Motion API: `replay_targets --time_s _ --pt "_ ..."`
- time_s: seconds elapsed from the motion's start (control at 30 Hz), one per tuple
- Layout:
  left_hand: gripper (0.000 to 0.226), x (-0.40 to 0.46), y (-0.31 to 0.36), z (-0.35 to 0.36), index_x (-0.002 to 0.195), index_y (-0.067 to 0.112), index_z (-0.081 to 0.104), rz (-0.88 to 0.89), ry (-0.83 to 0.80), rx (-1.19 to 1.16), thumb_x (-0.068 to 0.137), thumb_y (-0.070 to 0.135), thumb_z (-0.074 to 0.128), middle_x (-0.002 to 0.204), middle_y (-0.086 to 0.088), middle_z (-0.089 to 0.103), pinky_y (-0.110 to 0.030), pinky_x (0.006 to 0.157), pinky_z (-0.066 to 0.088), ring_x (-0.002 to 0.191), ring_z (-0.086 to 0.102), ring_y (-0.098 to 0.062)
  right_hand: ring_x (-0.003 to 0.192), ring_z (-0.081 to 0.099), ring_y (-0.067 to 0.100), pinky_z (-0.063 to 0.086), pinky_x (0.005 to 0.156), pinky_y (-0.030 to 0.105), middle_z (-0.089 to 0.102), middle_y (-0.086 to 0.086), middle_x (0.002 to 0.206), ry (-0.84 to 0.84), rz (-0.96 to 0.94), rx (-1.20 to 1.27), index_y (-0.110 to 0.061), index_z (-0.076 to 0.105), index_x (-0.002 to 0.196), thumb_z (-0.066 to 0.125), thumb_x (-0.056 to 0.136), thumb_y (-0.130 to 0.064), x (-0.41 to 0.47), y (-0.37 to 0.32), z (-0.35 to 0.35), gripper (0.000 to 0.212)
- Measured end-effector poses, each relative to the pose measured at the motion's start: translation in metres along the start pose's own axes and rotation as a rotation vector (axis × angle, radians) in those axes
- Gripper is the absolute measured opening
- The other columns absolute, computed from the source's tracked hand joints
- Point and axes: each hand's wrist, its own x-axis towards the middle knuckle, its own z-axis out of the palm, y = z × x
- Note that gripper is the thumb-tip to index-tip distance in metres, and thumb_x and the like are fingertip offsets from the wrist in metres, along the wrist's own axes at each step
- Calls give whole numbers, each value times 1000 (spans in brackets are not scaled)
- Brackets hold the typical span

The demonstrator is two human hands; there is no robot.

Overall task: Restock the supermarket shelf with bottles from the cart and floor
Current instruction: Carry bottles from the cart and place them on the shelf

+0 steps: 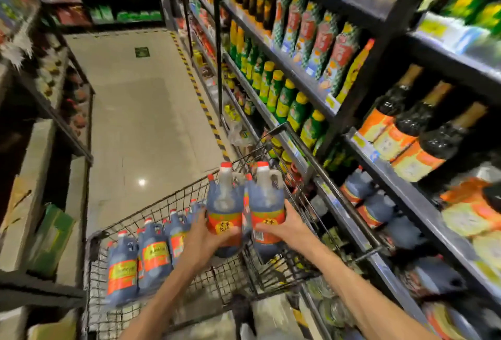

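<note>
Two bare forearms reached forward over a wire shopping cart (168,280), each ending in a hand wrapped round a dark jug. Stood in a tiled aisle, that cart, hard against the black shelving unit (379,182) on the right. Held upright above the cart's far right corner, side by side and just touching: the left jug (225,204) and the right jug (267,198), both red-capped, with orange-red labels across dark bodies. Left hand (202,234) clasped the left jug low down, fingers (230,232) curled across the label front. Right hand (291,227) gripped the right jug the same way, fingers (264,228) closed over its label just above a barcode. Lay or leaned in the cart's left half, a cluster of matching jugs (141,261), caps pointing away. Sat on a lower shelf to the right, more jugs of the same kind (366,196). Ranged higher up, tall dark bottles with orange labels (406,133), then green bottles with yellow caps (284,101), then patterned pouches (320,39). Ran along the floor beside the shelf base, a yellow-and-black hazard stripe (200,95). Blurred throughout, the label print.
</note>
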Motion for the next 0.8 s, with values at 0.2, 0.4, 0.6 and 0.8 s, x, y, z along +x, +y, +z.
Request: replay_targets --time_s 0.2,0.4,0.6,0.8 --pt "75 -55 36 26 135 16 49 146 -163 13 74 22 91 114 6 72 -19 76 58 97 72 -4 99 72 1 59 81 22 70 -7 120 186 -61 74 -31 50 129 93 73 -21 -120 -3 -27 71" --pt "69 -115 64 77 131 26 52 279 -364 51 74 23 91 113 13 72 -22 87 56 97 69 7 111 70 10 58 97 38 65 -5 133 384 -70 181 -31 43 142 89 78 -26 -237 17 -59 79" --pt "92 -165 87 151 133 26 52 299 -610 68 56 57 93 116 5 74 -49 94 58 102 73 -12 102 69 -4 58 82 19 66 -16 124 640 -75 232 -37 44 133 87 80 -20 -346 49 -94 71" --pt "97 -247 110 242 135 28 49 401 -804 98 54 62 90 120 8 70 -43 94 57 102 71 -6 106 71 7 57 79 20 69 -5 127 853 -27 296 -29 45 138 91 75 -28 -459 98 -137 78"
